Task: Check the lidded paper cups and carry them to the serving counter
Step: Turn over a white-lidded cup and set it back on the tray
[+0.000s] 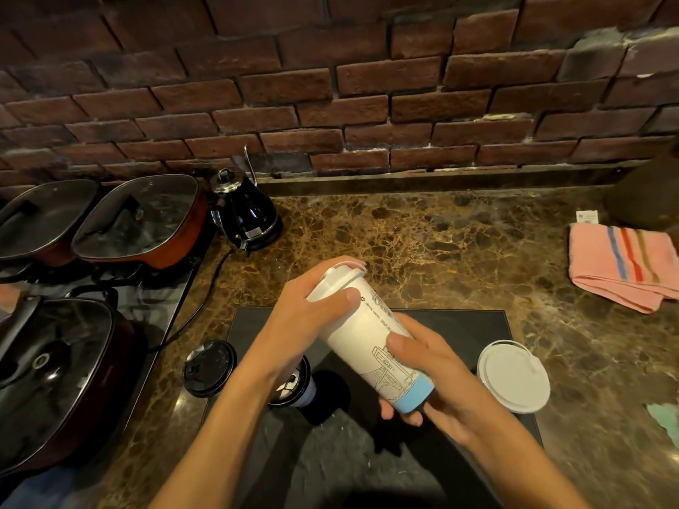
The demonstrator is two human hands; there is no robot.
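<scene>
Clearly the checking is under way and the carrying has not begun. At the centre of the frame the person holds a white paper cup (371, 336) off the counter, tipped so its white lid (340, 279) leans toward the upper left and its blue base points to the lower right. The left hand (312, 314) is wrapped round the lid end, thumb lying across the cup wall just under the rim, fingers curled over the far side of the lid. The right hand (426, 369) grips the lower part near the blue band, thumb on top and fingertips showing underneath. I judge the lid is being pressed or tested for fit.

Below it lies a dark mat (459, 325) on the marbled counter (422, 244). Another cup with a white lid (513, 376) stands on the mat at the right, just beside the right hand. Two cups with black lids are toward the lower left: one (210, 368) on the counter at the mat's edge, one (294, 383) mostly hidden under the left forearm.

So, as far as I can tell, one cup is in hand and three wait; none has gone anywhere yet, and no serving counter shows in the frame. Whether the standing cups were already checked I cannot tell.
</scene>
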